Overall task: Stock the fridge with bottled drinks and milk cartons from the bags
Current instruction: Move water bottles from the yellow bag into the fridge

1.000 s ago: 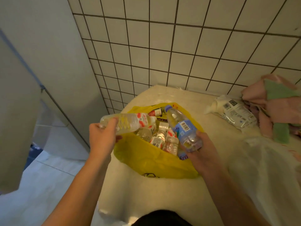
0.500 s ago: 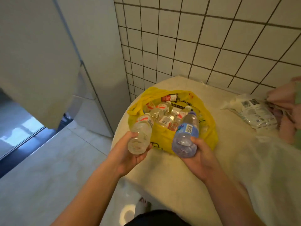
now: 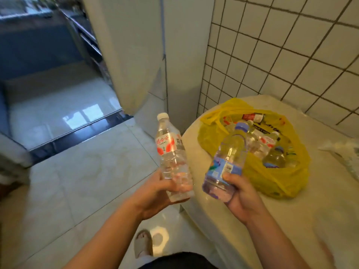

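Note:
My left hand [image 3: 155,193] grips the base of a clear water bottle with a red label and white cap [image 3: 171,152], held upright over the floor. My right hand [image 3: 240,195] grips the bottom of a clear bottle with a blue label and blue cap [image 3: 227,160], tilted over the table's left edge. Behind them an open yellow plastic bag [image 3: 279,179] lies on the round cream table [image 3: 291,220], with several more bottles inside. The white fridge [image 3: 139,55] stands to the left of the tiled wall, its door closed.
A clear plastic packet [image 3: 347,152] lies at the table's right edge. Glossy floor tiles [image 3: 81,171] spread left toward a dark threshold strip [image 3: 77,131]. My slippered foot [image 3: 143,243] stands below the table's rim. A white tiled wall [image 3: 281,55] backs the table.
Both bottles have come away from the yellow bag toward me and to the left. My view has swung left, bringing the fridge and the floor into sight.

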`<state>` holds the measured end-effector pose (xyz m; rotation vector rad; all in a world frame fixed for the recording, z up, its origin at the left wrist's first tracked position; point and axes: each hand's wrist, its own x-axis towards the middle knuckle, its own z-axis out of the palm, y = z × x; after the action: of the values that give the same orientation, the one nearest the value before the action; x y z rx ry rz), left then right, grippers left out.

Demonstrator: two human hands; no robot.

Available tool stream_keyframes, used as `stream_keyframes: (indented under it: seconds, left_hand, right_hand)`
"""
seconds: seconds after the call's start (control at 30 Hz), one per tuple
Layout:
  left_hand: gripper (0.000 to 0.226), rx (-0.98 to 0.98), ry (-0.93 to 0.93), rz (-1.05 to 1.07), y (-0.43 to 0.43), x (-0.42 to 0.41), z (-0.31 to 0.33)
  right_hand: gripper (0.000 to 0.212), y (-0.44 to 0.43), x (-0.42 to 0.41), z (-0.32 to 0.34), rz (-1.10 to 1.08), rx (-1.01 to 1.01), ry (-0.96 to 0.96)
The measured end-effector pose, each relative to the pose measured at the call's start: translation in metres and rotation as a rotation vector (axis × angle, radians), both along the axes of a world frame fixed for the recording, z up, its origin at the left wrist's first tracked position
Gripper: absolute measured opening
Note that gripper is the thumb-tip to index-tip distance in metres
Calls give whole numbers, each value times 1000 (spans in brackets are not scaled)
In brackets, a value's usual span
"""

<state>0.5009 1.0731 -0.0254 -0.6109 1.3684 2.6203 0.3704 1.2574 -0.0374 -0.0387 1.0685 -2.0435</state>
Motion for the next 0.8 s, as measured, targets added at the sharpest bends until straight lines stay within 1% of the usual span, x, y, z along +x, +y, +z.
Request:
stream_keyframes:
  seconds: [0.07, 0.13, 0.2, 0.27, 0.3, 0.33, 0.43, 0.47, 0.5, 0.57, 0.6, 0.63, 0.7, 0.8]
  left_hand:
    - [73, -60, -7, 56, -15, 17, -3]
    - [82, -105, -15, 117, -35, 35, -5]
    - [92, -143, -33, 198, -61, 52, -6]
    - [95, -176, -33, 279, -94, 73, -7]
    - [95, -184, -28, 311, -112, 84, -7]
    - [95, -191, -23, 338, -132, 95, -6]
    - [93, -198, -18, 397, -193, 133, -6]
    - [90, -204, -29, 416, -214, 146, -6]
    - [86, -213, -38, 433, -238, 161, -6]
    - [83, -215, -47, 458, -271, 181, -3]
    - [84, -213, -53, 482, -291, 193, -2]
    - [86, -210, -50, 506, -310, 204, -1]
    - [85, -218, -39, 546, -344, 222, 3]
    - [68, -254, -34, 582, -387, 241, 6]
  right_hand:
    - [110, -24, 13, 2, 59, 65, 47]
    - [110, -52, 28, 3, 105, 101, 95]
    - [97, -84, 45, 5, 192, 118, 144]
    - [81, -121, 64, 7, 281, 110, 174]
    - [78, -141, 73, 6, 301, 111, 177]
    - [80, -161, 81, 5, 308, 130, 176]
    - [98, -229, 109, 0, 286, 196, 199]
    - [98, -251, 120, 2, 288, 215, 207]
    - [91, -278, 131, 2, 296, 225, 215]
    - [62, -316, 146, 3, 286, 243, 233]
    - [54, -339, 156, 3, 292, 259, 244]
    - [56, -360, 165, 2, 294, 271, 260]
    - [74, -400, 182, 1, 295, 297, 280]
    - [94, -450, 201, 2, 295, 336, 311]
